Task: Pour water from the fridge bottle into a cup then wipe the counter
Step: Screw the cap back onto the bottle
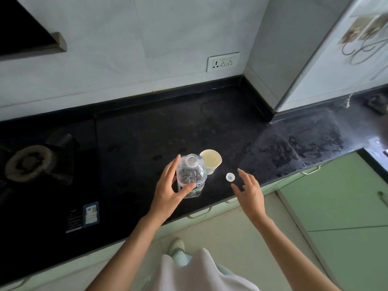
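The stove burner (29, 162) at mid left is cut by the frame's edge; the bottle (191, 177) label's print is too small to read.

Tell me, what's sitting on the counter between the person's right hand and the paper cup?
A small white bottle cap, lying alone on the dark counter between the right hand and the paper cup, in the head view.
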The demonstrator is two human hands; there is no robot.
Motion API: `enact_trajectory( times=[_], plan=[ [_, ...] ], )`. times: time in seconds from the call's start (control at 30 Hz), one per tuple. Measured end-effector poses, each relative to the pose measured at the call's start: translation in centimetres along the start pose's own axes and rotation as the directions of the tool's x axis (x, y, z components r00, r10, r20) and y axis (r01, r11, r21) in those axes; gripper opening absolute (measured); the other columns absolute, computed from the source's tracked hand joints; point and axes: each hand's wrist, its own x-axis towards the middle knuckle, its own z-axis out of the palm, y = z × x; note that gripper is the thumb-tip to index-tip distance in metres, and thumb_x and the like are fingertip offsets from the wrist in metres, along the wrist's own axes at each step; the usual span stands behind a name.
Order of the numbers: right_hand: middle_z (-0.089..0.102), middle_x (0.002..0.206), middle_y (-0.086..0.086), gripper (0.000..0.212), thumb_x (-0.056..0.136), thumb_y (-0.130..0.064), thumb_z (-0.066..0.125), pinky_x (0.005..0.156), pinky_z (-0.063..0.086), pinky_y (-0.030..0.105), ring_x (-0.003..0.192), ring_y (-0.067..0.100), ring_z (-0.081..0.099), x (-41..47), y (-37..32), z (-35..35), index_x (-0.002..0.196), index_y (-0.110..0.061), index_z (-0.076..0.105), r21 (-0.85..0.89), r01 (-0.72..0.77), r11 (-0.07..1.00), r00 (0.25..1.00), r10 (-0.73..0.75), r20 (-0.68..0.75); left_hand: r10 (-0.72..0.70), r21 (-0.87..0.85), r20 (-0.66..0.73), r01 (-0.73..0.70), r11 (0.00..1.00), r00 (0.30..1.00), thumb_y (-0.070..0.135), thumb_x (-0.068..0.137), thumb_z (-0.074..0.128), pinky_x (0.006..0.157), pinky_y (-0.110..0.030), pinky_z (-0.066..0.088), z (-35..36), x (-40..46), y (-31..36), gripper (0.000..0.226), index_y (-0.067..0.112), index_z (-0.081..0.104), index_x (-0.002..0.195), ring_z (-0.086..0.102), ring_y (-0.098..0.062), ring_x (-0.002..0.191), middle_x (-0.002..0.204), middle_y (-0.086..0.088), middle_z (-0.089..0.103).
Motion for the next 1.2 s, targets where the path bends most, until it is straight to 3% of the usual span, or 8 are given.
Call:
enact_trajectory(
  times=[0.17,0.3,0.57,0.67,0.8,0.87,1.03,1.2],
  plan=[
    [0.056,0.127,0.0,0.046,0.088,-0.028,0.067,0.072,0.046,0.031,0.118,0.023,0.047,2.2,0.7,0.6,0.13,-0.016,0.054,-0.184,0.032,0.982,0.996,-0.016,0.084,0.006,-0.023,-0.009,-0.007,1.0,1.0,0.032,0.075,0.078,0.101,-0.043,0.048,-0.1,0.0,0.0,0.081,0.029,0.037,0.144,0.043,-0.01,0.133,0.144,0.007,0.043],
    [0.052,0.13,-0.001,0.048,0.09,-0.032,0.064,0.076,0.048,0.031,0.121,0.02,0.043,3.8,0.6,1.6,0.134,-0.016,0.052,-0.281,0.053,0.958,0.98,0.004,0.2,0.008,-0.022,-0.01,-0.008,1.0,1.0,0.031,0.073,0.078,0.1,-0.039,0.05,-0.2,0.0,0.3,0.079,0.037,0.038,0.141,0.045,-0.008,0.132,0.143,0.008,0.045],
    [0.057,0.118,0.0,0.029,0.093,-0.024,0.058,0.071,0.048,0.031,0.11,0.02,0.05,4.2,1.3,2.6,0.121,-0.016,0.062,-0.29,0.055,0.956,0.986,-0.006,0.168,-0.008,-0.014,0.006,0.008,1.0,1.0,0.028,0.075,0.079,0.1,-0.038,0.049,-0.2,0.1,0.2,0.081,0.031,0.037,0.144,0.044,-0.006,0.132,0.143,0.008,0.044],
    [0.059,0.111,0.002,0.026,0.088,-0.018,0.063,0.068,0.045,0.029,0.097,0.023,0.057,4.0,1.3,2.0,0.114,-0.015,0.066,-0.221,0.017,0.975,0.991,0.013,0.13,-0.006,-0.013,0.008,0.006,1.0,1.0,0.029,0.075,0.079,0.101,-0.038,0.049,-0.2,0.1,0.1,0.081,0.028,0.037,0.145,0.044,-0.007,0.132,0.144,0.008,0.044],
    [0.06,0.108,-0.001,0.021,0.083,-0.016,0.067,0.077,0.049,0.032,0.083,0.019,0.062,4.0,-1.4,-1.5,0.105,-0.02,0.07,0.116,-0.101,0.988,0.995,0.103,-0.015,-0.006,-0.035,-0.013,0.006,0.999,1.0,0.027,0.074,0.079,0.101,-0.037,0.049,-0.1,0.0,0.2,0.08,0.033,0.039,0.143,0.045,-0.008,0.131,0.142,0.01,0.045],
    [0.061,0.105,-0.006,0.019,0.083,-0.016,0.069,0.079,0.053,0.028,0.083,0.014,0.065,4.0,-4.0,-3.9,0.101,-0.022,0.071,0.231,-0.044,0.972,0.998,0.055,-0.038,-0.003,-0.041,-0.022,0.002,0.999,1.0,0.025,0.075,0.08,0.101,-0.038,0.049,0.0,0.0,0.1,0.079,0.035,0.039,0.142,0.046,-0.01,0.131,0.141,0.01,0.046],
    [0.063,0.103,-0.003,0.031,0.079,-0.005,0.074,0.073,0.054,0.014,0.084,0.008,0.066,3.0,-11.3,-7.5,0.107,-0.015,0.07,0.344,0.255,0.903,0.953,-0.294,0.065,0.019,-0.028,-0.015,-0.019,0.999,1.0,0.037,0.075,0.079,0.099,-0.036,0.05,-0.1,0.1,0.0,0.078,0.035,0.039,0.142,0.046,-0.01,0.131,0.14,0.013,0.046],
    [0.062,0.102,-0.008,0.036,0.079,-0.013,0.075,0.069,0.05,0.01,0.074,0.003,0.061,3.7,-15.6,-7.3,0.114,-0.017,0.066,0.206,0.409,0.889,0.865,-0.45,0.222,0.014,-0.006,-0.003,-0.014,1.0,1.0,0.032,0.077,0.079,0.099,-0.034,0.05,-0.2,0.2,-0.1,0.078,0.035,0.038,0.143,0.044,-0.003,0.131,0.141,0.013,0.045]
  ],
)
